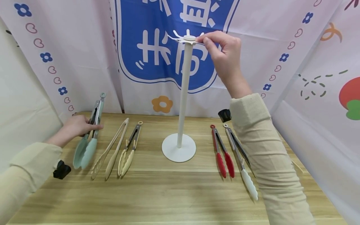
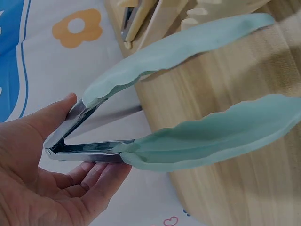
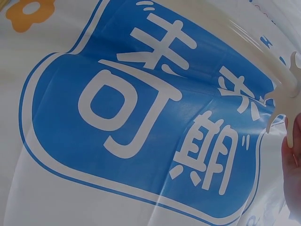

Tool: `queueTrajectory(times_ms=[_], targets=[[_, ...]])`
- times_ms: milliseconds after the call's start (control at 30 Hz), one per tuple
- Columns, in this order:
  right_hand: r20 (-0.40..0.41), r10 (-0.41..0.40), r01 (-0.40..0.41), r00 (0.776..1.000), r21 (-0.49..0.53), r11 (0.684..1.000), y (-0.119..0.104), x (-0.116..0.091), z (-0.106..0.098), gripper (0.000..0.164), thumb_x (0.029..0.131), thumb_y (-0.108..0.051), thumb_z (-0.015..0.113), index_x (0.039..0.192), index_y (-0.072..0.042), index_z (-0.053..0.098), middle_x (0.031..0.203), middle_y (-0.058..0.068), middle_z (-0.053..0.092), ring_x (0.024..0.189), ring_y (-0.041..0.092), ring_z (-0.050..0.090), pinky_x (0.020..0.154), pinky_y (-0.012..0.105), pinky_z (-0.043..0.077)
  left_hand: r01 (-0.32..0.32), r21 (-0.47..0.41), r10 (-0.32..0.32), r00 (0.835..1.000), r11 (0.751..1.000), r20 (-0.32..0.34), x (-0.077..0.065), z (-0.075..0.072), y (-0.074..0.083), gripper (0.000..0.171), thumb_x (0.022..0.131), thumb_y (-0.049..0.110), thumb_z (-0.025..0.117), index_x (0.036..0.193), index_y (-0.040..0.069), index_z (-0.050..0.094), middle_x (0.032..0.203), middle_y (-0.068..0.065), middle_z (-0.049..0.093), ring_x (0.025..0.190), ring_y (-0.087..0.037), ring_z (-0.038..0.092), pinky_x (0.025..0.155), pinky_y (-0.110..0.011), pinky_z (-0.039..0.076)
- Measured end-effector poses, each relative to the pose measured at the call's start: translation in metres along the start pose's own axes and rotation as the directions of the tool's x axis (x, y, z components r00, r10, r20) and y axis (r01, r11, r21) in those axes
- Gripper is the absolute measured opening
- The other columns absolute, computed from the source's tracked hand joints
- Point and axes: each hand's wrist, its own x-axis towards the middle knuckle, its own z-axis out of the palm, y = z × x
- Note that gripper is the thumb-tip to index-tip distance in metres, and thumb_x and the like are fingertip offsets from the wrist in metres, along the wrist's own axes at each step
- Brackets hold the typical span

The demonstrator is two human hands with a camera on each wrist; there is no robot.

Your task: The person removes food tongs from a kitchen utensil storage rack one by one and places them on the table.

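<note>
My left hand [image 1: 78, 125] grips mint-green kitchen tongs [image 1: 89, 151] by their metal arms at the left of the table. In the left wrist view the thumb lies on one arm of the tongs [image 2: 202, 141] and the fingers on the other, their scalloped heads spread apart. At the top of a white stand [image 1: 184, 90], my right hand [image 1: 225, 51] pinches one hook of its hook ring [image 1: 189, 38] between thumb and fingers. The right wrist view catches the hook ring [image 3: 284, 99] and part of the right hand [image 3: 292, 174] at its right edge.
Beige tongs [image 1: 112, 153] and cream-yellow tongs [image 1: 127, 157] lie left of the stand's round base [image 1: 179, 154]. Right of it are red tongs [image 1: 223, 156] and white tongs [image 1: 244, 172], the latter partly behind my right sleeve. A printed cloth [image 1: 95, 53] hangs behind the table.
</note>
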Motion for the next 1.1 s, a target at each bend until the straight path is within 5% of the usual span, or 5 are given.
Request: queueTrajectory(times_ms=[400, 733, 1100], targets=[[0.004, 0.001, -0.001, 1.000, 0.003, 1.000, 0.001, 0.000, -0.001, 0.022, 0.092, -0.011, 0.051, 0.091, 0.001, 0.071, 0.094, 0.011, 0.069, 0.093, 0.010, 0.060, 0.086, 0.019, 0.043, -0.007, 0.050, 0.009, 0.999, 0.999, -0.040, 0.003, 0.011, -0.010, 0.054, 0.076, 0.059, 0.060, 0.053, 0.012, 0.044, 0.046, 0.004, 0.042, 0.044, -0.013, 0.042, 0.045, -0.027, 0.034], [-0.001, 0.010, -0.010, 1.000, -0.001, 1.000, 0.001, 0.001, -0.001, 0.022, 0.091, -0.011, 0.051, 0.091, 0.000, 0.071, 0.093, 0.011, 0.069, 0.092, 0.010, 0.061, 0.086, 0.019, 0.043, 0.044, -0.055, -0.040, 0.997, 0.998, 0.065, 0.007, 0.024, -0.016, 0.052, 0.074, 0.054, 0.065, 0.067, 0.005, 0.048, 0.054, 0.001, 0.045, 0.049, -0.014, 0.044, 0.049, -0.029, 0.040], [-0.001, 0.006, -0.006, 1.000, -0.012, 1.000, 0.001, 0.001, 0.000, 0.022, 0.091, -0.011, 0.051, 0.090, 0.000, 0.071, 0.093, 0.010, 0.069, 0.092, 0.009, 0.061, 0.086, 0.018, 0.042, 0.064, -0.077, -0.058, 0.995, 0.995, 0.083, 0.009, 0.030, -0.020, 0.049, 0.075, 0.048, 0.066, 0.069, 0.003, 0.049, 0.057, -0.003, 0.048, 0.050, -0.015, 0.045, 0.049, -0.029, 0.040]])
